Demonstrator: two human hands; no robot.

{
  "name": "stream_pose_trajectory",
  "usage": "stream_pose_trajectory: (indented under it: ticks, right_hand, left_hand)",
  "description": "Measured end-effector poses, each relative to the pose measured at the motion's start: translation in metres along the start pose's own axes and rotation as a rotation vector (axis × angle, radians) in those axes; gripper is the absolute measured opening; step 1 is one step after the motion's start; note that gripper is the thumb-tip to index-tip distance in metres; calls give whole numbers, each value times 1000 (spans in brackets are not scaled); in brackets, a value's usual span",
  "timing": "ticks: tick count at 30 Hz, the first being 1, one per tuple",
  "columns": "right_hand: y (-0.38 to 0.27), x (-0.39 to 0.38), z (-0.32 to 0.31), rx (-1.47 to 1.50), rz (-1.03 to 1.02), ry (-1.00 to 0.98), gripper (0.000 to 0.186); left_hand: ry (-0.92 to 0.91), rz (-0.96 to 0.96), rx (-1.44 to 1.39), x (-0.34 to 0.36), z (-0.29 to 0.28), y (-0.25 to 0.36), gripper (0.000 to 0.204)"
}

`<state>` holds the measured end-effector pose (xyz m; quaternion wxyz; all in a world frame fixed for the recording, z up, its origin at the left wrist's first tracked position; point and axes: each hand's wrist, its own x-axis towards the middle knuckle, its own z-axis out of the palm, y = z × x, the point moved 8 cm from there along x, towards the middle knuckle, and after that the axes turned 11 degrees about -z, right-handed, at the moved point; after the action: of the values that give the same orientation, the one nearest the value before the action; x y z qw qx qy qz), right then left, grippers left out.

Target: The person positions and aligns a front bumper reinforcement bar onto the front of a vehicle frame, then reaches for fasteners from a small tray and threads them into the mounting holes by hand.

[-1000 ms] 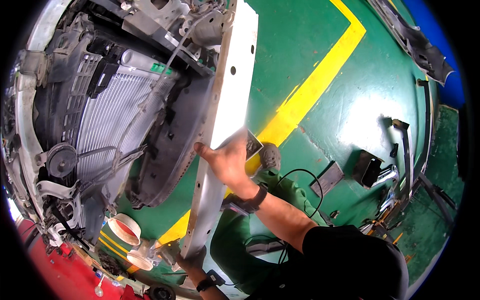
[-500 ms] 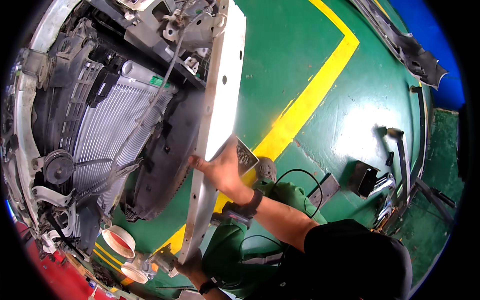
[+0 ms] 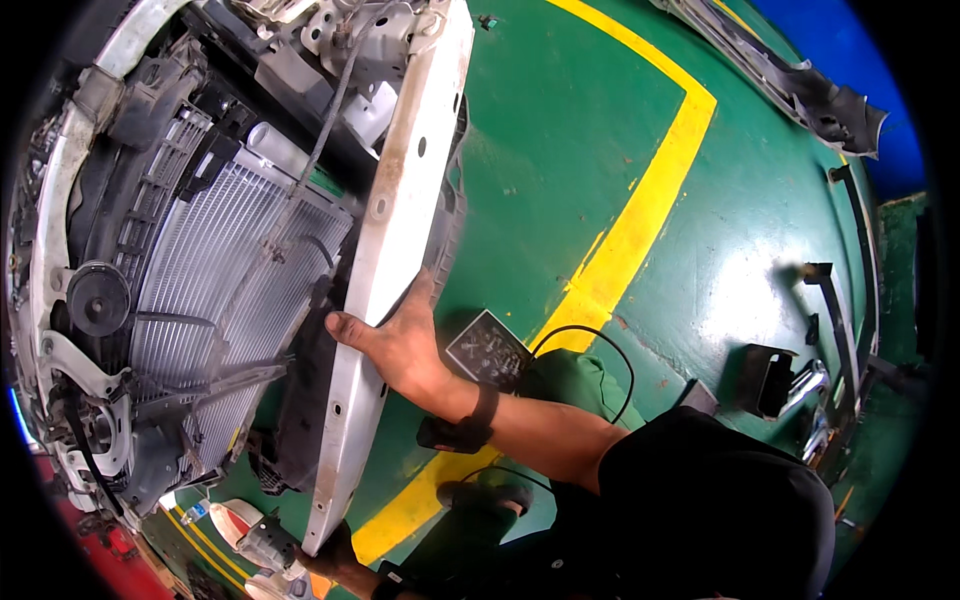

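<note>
- Head view: I see a long pale metal bar point(image 3: 385, 245) slanting from the top edge down to the lower left, above the floor point(image 3: 550, 190) and beside the stripped front of a car.
- My right hand point(image 3: 395, 345) has its grip wrapped around the bar below its middle, thumb over the near edge, fingers at the far side.
- My left hand point(image 3: 337, 557) is clasped at the bar's lower end; part of it I can't see.
- Left of the bar I get a silver finned panel point(image 3: 215, 290), with a round black disc point(image 3: 98, 298) further out.
- Near the left hand sits a cream cup-shaped piece point(image 3: 219, 516) on its side; its inside looks red, and I can't tell whether anything lies in it.
- Right of the bar, a dark square plate point(image 3: 488, 350) with pale markings lies near a yellow stripe point(image 3: 640, 230).
- Farther right, a black box-like part point(image 3: 750, 380) shows me a dark hollow, contents too dark to read; shiny silver pieces point(image 3: 804, 383) lie just beside it.
</note>
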<state>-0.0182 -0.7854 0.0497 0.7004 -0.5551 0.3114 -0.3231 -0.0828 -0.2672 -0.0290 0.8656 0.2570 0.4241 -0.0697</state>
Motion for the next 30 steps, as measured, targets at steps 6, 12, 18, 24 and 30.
stream_pose_trajectory:
  ticks: [6, 12, 18, 24, 30]
  right_hand:
    - [12, -4, 13, -14, -52, 14, 98]
    - [15, -12, 26, -47, -43, -1, 98]
    - [18, -8, 27, 56, -13, -13, 97]
    - [16, -8, 27, 63, -11, -29, 94]
    - [16, 1, 26, 82, -7, -30, 95]
  left_hand:
    - [-9, 130, 133, 30, -12, 40, 73]
    - [81, 166, 26, -2, 17, 37, 86]
    - [17, 183, 100, -8, 27, 38, 84]
    - [94, 193, -37, -9, 22, 43, 78]
    - [99, 207, -12, -6, 38, 34, 75]
